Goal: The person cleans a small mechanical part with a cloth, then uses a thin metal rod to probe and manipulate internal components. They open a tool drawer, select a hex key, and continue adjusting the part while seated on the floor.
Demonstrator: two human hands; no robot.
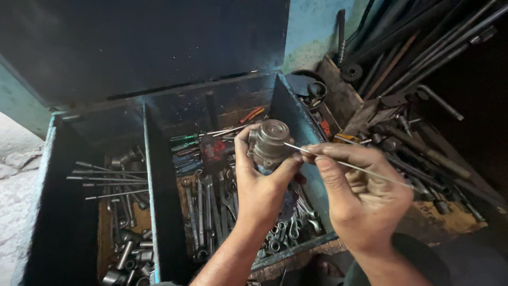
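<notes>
My left hand (260,180) grips a round grey metal part (270,140) and holds it above the open toolbox. My right hand (360,193) pinches a thin metal rod (370,172) between thumb and fingers. The rod's tip touches the side of the metal part. Both hands hover over the toolbox's middle compartment (211,212), which is full of wrenches.
The blue metal toolbox (151,175) has its lid (143,47) raised. Sockets and long rods lie in its left compartment (124,222). Screwdrivers and pliers lie at the back. A wooden crate (344,95) and a heap of long bars and pipes (423,132) are to the right.
</notes>
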